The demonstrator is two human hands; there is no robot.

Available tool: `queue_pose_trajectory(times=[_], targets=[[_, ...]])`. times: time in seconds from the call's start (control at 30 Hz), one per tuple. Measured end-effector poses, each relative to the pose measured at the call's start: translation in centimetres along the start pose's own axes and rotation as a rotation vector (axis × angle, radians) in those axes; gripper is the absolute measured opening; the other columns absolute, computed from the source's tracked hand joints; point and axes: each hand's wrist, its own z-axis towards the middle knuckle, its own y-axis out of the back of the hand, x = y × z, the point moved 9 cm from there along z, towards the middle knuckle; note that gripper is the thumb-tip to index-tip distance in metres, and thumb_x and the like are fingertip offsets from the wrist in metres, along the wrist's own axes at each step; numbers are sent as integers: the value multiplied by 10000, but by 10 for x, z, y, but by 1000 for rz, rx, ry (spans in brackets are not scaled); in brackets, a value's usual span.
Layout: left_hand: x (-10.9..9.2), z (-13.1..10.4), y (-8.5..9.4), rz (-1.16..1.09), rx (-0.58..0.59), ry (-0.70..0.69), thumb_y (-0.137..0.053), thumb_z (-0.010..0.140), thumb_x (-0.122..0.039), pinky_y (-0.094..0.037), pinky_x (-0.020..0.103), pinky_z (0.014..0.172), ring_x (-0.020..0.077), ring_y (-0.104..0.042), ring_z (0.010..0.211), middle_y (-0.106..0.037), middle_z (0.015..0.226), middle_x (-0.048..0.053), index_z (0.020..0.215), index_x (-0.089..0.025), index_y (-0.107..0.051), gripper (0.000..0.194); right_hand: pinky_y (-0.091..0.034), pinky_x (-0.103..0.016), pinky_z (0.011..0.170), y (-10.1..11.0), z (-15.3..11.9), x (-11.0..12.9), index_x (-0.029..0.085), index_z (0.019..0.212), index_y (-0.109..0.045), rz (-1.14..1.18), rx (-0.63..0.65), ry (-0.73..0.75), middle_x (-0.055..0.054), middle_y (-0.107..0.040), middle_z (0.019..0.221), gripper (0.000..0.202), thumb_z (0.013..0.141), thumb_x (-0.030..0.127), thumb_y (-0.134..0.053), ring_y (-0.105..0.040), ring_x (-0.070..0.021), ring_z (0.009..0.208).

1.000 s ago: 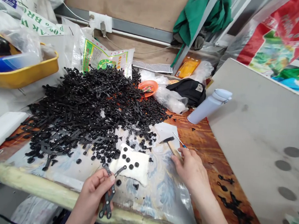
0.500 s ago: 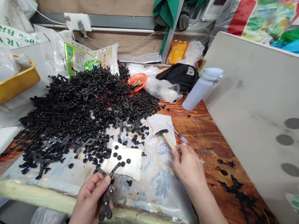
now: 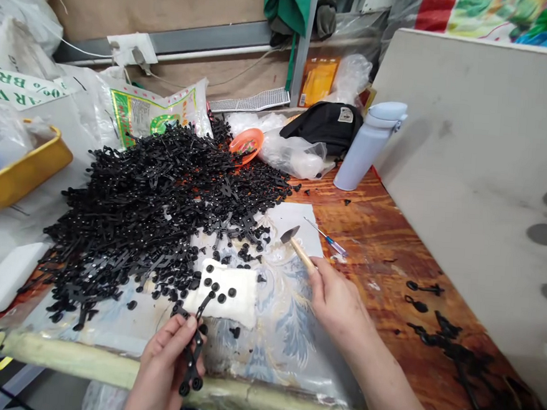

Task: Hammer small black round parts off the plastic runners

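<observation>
My left hand (image 3: pixel 169 354) is closed on a black jointed linkage (image 3: pixel 192 363), gripped between thumb and fingers near the front edge. One arm of the linkage reaches up over a white cloth pad (image 3: pixel 242 309), where several small black round caps (image 3: pixel 232 292) lie. My right hand (image 3: pixel 335 300) is wrapped round the wooden handle of a small hammer (image 3: pixel 302 254); its dark head points up and left, above the patterned plastic mat (image 3: pixel 283 337). A large heap of black linkages (image 3: pixel 148 190) spreads to the left of the pad.
A blue-handled screwdriver (image 3: pixel 330 240) lies right of the hammer. A pale blue bottle (image 3: pixel 369 146) stands behind it, beside a black bag (image 3: pixel 325 130) and an orange dish (image 3: pixel 247 146). A grey panel (image 3: pixel 465 137) bounds the right side, with black parts (image 3: pixel 451 348) near it.
The view has shifted slightly. The hammer head has turned a little in my right hand. My left hand keeps its grip on the linkage in nearly the same place.
</observation>
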Motion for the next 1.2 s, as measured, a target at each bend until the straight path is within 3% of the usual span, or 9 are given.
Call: queue_pose_trajectory(times=[0.43, 0.83, 1.03, 1.2], targets=[[2, -1, -10, 14, 8, -14, -819, 561, -342, -334, 155, 331, 73, -494, 340, -627, 552, -36, 708, -170, -542, 358, -372, -288, 606, -6, 0, 5, 195, 1028, -576, 27, 79, 19, -79, -670, 809, 333, 930, 309, -279, -632, -226, 715], [2, -2, -11, 53, 3, 1, -809, 572, -346, -336, 166, 322, 72, -479, 334, -622, 545, -33, 703, -174, -548, 339, -360, -278, 594, -3, 1, 7, 202, 947, -574, 41, 67, 21, -63, -643, 757, 307, 928, 300, -283, -600, -205, 667], [7, 3, -13, 89, 58, 6, -800, 596, -354, -376, 173, 345, 81, -499, 346, -585, 518, -49, 670, -179, -512, 345, -368, -285, 600, -6, 2, 4, 195, 975, -580, 42, 78, 22, -68, -650, 771, 309, 925, 301, -294, -609, -215, 688], [9, 4, -11, 95, 32, 36, -821, 552, -366, -364, 168, 315, 73, -474, 314, -547, 485, -66, 616, -185, -473, 397, -403, -287, 629, 10, -3, 17, 180, 1027, -587, 159, 21, 94, -74, -656, 825, 313, 931, 309, -318, -602, -202, 711]])
